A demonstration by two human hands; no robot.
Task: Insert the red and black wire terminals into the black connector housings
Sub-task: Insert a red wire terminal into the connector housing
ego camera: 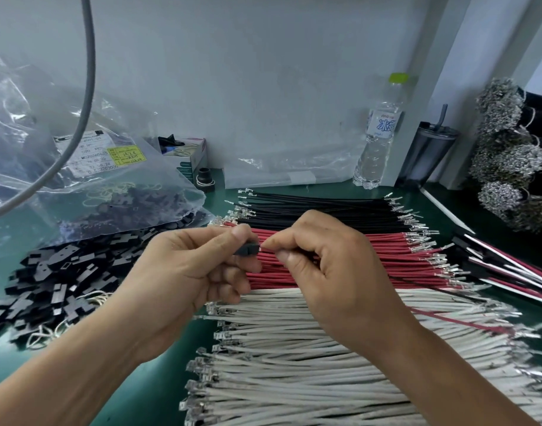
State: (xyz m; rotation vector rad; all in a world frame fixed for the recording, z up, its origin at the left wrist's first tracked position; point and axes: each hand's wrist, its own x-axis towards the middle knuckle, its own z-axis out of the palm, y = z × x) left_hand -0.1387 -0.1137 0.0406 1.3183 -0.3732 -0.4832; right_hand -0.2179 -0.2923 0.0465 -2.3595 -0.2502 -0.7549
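My left hand [199, 265] pinches a small black connector housing [247, 249] between thumb and fingers, held above the wire rows. My right hand [322, 259] pinches a red wire at its terminal end, right against the housing's open side; that wire [454, 319] trails out to the right from under my wrist. Below lie rows of black wires [318, 207], red wires [386, 253] and white wires [294, 364], all with metal terminals. A heap of loose black housings [57, 278] sits at the left.
A clear plastic bag [88, 179] of housings lies at the back left. A water bottle [378, 133] and dark tumbler [426, 155] stand by the wall. Finished wire assemblies [509, 272] and bundles of terminals [506, 161] are at the right. A grey cable [88, 87] hangs at upper left.
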